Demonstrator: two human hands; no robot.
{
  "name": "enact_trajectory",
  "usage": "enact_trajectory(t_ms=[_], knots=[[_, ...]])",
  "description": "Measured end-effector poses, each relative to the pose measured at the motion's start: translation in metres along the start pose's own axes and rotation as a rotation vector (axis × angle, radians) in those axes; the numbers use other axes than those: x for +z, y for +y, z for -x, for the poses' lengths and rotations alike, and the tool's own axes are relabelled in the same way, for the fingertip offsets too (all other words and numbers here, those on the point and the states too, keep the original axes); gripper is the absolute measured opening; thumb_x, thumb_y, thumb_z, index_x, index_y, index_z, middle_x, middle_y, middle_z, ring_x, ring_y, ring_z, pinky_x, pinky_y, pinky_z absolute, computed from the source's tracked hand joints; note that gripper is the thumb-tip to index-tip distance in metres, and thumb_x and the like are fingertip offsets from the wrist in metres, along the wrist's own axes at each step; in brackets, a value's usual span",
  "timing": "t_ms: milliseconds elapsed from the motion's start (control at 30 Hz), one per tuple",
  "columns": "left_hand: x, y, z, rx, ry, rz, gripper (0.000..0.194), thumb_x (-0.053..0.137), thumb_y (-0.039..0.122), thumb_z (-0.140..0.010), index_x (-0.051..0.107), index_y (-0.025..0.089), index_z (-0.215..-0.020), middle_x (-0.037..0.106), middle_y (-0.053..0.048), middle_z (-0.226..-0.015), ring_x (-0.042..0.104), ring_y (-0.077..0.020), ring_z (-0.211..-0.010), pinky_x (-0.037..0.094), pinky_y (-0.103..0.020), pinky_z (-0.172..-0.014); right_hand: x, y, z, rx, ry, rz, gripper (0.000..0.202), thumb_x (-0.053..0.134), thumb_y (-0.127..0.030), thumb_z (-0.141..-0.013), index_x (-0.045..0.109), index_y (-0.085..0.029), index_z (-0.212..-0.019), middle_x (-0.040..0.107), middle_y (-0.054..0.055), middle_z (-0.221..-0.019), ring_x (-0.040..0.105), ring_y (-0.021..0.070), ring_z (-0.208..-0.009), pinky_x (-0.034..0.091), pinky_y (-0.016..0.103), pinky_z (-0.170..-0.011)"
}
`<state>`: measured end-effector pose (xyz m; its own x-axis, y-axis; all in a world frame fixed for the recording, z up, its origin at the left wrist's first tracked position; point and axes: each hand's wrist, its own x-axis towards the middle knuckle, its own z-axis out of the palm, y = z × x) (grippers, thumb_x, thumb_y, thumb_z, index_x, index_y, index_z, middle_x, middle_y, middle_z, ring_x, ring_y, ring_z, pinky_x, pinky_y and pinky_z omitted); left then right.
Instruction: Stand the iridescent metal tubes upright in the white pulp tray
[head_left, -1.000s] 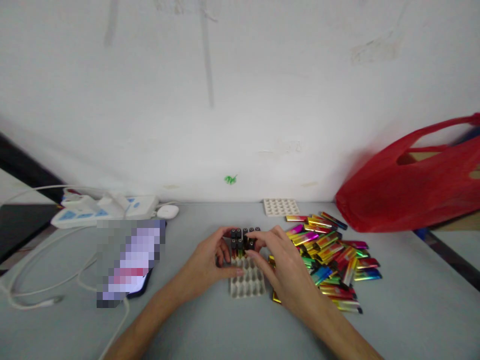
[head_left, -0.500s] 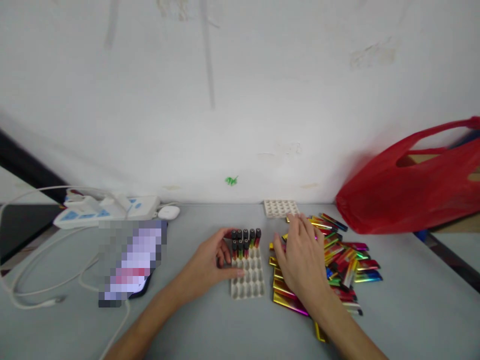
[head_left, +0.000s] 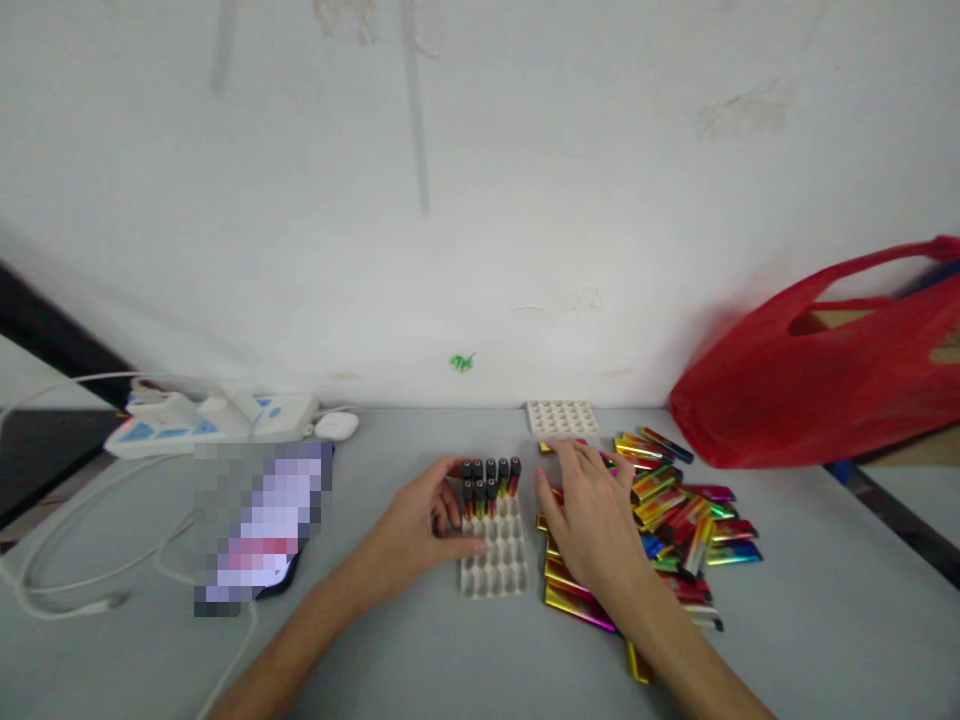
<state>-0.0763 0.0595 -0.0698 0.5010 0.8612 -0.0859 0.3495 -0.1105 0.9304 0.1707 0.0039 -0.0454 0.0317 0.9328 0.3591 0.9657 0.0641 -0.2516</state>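
Note:
A white tray with rows of cells (head_left: 495,555) lies in the middle of the grey table. Several small black-topped tubes (head_left: 491,470) stand upright in its far rows. My left hand (head_left: 420,520) grips the tray's left side, thumb on the near cells and fingers beside the tubes. To the right lies a pile of shiny, multicoloured flat sticks (head_left: 675,510). My right hand (head_left: 592,510) rests over the pile's left part, fingers apart and pointing away; whatever lies under its palm is hidden.
Against the wall sits a second white tray (head_left: 562,417). A red bag (head_left: 810,370) stands at the right. On the left are a power strip (head_left: 217,425), white cables, a phone (head_left: 274,520) with a blurred screen, and a small white case (head_left: 337,427).
My right hand has shifted slightly left and nearer over the pile, uncovering the front edge of the far tray and some sticks. My left hand has stayed on its tray.

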Motion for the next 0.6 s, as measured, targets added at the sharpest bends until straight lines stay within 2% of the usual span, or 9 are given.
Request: enact_trajectory(t_ms=[67,233,300,400,467,600], knots=[[0.000,0.000,0.000,0.003,-0.003,-0.005,0.088,0.101,0.043,-0.075,0.059,0.020,-0.148,0.067,0.003,-0.089,0.063,-0.0202,-0.075,0.051,-0.029,-0.068,0.000,-0.001,0.000,-0.040,0.008,-0.037,0.026,0.053,-0.024,-0.114,0.069,-0.019,-0.135,0.080,0.018,-0.136,0.068,0.0366,-0.135,0.035,0.059,-0.116],[-0.001,0.003,-0.001,-0.010,-0.010,-0.026,0.087,0.100,0.042,-0.075,0.059,0.020,-0.147,0.069,0.001,-0.091,0.064,-0.0207,-0.076,0.052,-0.030,-0.069,0.008,0.003,0.002,-0.078,-0.025,0.075,0.034,0.053,-0.021,-0.115,0.068,-0.016,-0.145,0.071,0.020,-0.154,0.060,0.0390,-0.145,0.030,0.061,-0.121],[-0.001,0.003,-0.001,-0.004,-0.002,-0.030,0.087,0.101,0.042,-0.074,0.059,0.020,-0.147,0.069,0.002,-0.091,0.064,-0.0207,-0.075,0.052,-0.031,-0.069,0.010,0.005,0.002,-0.096,-0.059,0.105,0.032,0.053,-0.018,-0.114,0.071,-0.018,-0.141,0.074,0.019,-0.149,0.063,0.0382,-0.139,0.032,0.060,-0.118],[-0.001,0.002,-0.001,0.005,-0.003,-0.023,0.086,0.100,0.042,-0.075,0.059,0.019,-0.147,0.069,0.002,-0.090,0.064,-0.0204,-0.075,0.052,-0.031,-0.070,0.010,0.007,0.001,-0.106,-0.089,0.124,0.025,0.056,-0.014,-0.113,0.076,-0.022,-0.126,0.081,0.013,-0.125,0.066,0.0357,-0.124,0.033,0.057,-0.113],[-0.001,0.001,-0.001,0.005,-0.003,-0.022,0.085,0.100,0.042,-0.075,0.059,0.019,-0.146,0.069,0.002,-0.091,0.063,-0.0204,-0.076,0.052,-0.030,-0.070,0.010,0.006,0.001,-0.104,-0.088,0.139,0.023,0.058,-0.012,-0.112,0.077,-0.023,-0.120,0.080,0.012,-0.117,0.066,0.0348,-0.119,0.034,0.056,-0.110],[0.000,-0.001,-0.002,0.002,0.003,-0.029,0.087,0.101,0.042,-0.075,0.059,0.019,-0.147,0.069,0.002,-0.091,0.064,-0.0206,-0.076,0.052,-0.030,-0.069,0.010,0.003,0.001,-0.059,-0.074,0.184,0.015,0.064,-0.024,-0.113,0.078,-0.021,-0.116,0.077,0.015,-0.116,0.064,0.0371,-0.116,0.035,0.055,-0.105]])
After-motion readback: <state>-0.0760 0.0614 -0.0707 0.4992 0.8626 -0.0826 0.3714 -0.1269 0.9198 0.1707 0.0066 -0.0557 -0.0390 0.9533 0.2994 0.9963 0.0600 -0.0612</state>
